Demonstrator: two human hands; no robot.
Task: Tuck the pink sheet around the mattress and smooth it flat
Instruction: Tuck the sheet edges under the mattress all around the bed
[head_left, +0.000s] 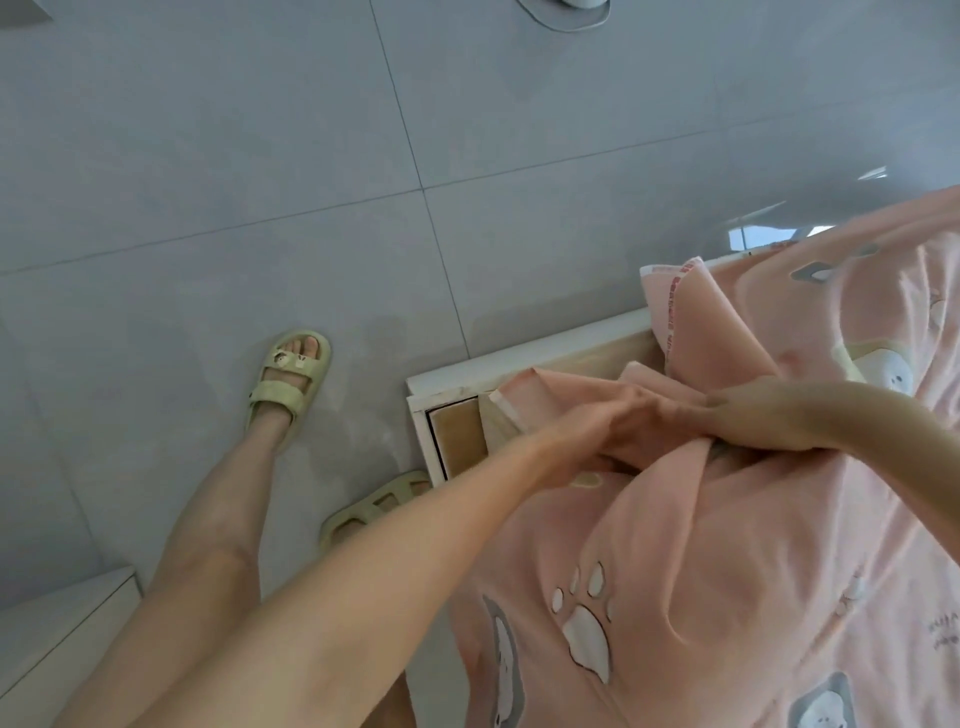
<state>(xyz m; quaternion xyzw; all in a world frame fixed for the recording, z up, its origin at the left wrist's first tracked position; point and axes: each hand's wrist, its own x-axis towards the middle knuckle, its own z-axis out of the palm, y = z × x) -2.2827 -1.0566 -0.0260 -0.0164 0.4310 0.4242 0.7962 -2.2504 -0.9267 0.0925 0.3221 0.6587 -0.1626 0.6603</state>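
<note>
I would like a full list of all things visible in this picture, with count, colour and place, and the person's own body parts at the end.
pink sheet: one, pink with white paw and animal prints, over the bed at right, bunched at the corner.
bed frame: one, white, with a tan panel at its corner.
floor: grey tiles.
sandals: two, pale yellow-green, on the feet.
left hand: grips the bunched sheet.
right hand: holds the sheet beside it.
</note>
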